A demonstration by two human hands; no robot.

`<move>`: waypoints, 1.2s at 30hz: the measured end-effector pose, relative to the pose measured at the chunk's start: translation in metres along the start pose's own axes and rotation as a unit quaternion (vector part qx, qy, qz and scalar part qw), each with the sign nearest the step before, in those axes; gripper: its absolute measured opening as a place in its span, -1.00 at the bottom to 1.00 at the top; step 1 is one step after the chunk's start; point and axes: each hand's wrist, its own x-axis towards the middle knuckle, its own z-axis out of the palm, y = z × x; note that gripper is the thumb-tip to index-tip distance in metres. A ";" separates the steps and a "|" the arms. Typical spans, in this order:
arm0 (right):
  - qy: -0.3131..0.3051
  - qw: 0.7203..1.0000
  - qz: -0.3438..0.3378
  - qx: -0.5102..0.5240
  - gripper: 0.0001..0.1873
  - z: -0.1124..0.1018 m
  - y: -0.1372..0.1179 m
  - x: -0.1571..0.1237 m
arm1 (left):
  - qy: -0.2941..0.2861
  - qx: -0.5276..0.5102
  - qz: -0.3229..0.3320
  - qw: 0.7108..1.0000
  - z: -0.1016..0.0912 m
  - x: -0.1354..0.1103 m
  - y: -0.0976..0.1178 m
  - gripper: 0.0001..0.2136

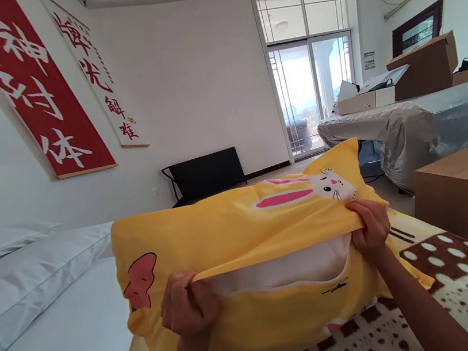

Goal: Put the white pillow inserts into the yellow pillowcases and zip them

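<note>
A yellow pillowcase (224, 229) with a printed white rabbit face and pink ears stands on its long side in front of me. Its opening gapes between my hands, and the white pillow (282, 267) inside shows through the slit. My left hand (189, 304) is closed on the fabric at the left end of the opening. At the right end, my right hand (370, 226) grips the upper edge of the fabric near the rabbit's face. The lower part of the case rests on a brown and cream patterned blanket (455, 260).
White pillows (25, 274) lie on white bedding (65, 338) at left. A cardboard box (466, 189) stands at right, before a plastic-covered table (404, 116) bearing opened boxes (423, 67). Behind the pillowcase are a black bench (207, 173) and a glass door (316, 94).
</note>
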 end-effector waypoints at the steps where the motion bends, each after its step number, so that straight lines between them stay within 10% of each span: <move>1: -0.036 0.999 -0.001 0.009 -0.65 0.004 -0.001 -0.007 | -0.039 -0.012 -0.038 0.998 0.000 -0.006 -0.001 -0.88; 15: -0.135 0.977 -0.003 0.164 -0.75 0.001 -0.060 -0.004 | -0.419 -0.029 0.048 0.906 -0.038 -0.003 0.000 -0.84; 21: -0.380 0.902 -0.031 0.204 -0.87 -0.022 -0.058 0.014 | -0.544 0.075 0.010 0.836 -0.042 -0.009 0.012 -0.74; 31: -0.604 0.769 -0.009 0.207 -0.49 -0.039 -0.049 0.030 | -0.565 0.084 0.002 0.821 -0.024 -0.022 0.005 -0.94; 36: -0.605 0.776 -0.018 0.179 -0.51 -0.036 -0.051 0.028 | -0.553 0.055 -0.015 0.831 -0.022 -0.022 -0.002 -0.91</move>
